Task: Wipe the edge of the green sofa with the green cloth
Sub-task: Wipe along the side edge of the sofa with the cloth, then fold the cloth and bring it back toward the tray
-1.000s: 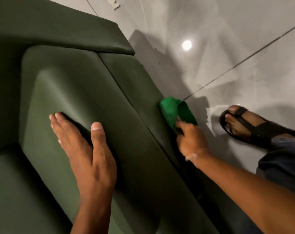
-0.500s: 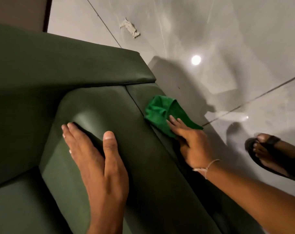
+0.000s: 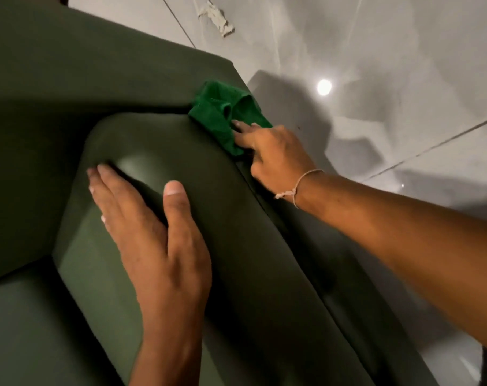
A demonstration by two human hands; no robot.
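Observation:
The dark green sofa point(image 3: 69, 87) fills the left and middle of the head view. A bright green cloth point(image 3: 222, 112) lies crumpled on the sofa's outer edge, close to the corner where the back cushion meets the armrest. My right hand point(image 3: 275, 154) presses on the cloth's near end with its fingers over the fabric. A thin string bracelet circles that wrist. My left hand point(image 3: 153, 238) rests flat on the rounded back cushion point(image 3: 153, 151), fingers together, holding nothing.
A glossy grey tiled floor point(image 3: 376, 51) lies past the sofa's edge, with a ceiling light reflected in it. A crumpled scrap of pale paper point(image 3: 215, 19) lies on the floor at the top.
My right hand has slid the cloth along the sofa's edge toward the far corner. The left hand stays flat on the cushion. The sandalled foot has left the view.

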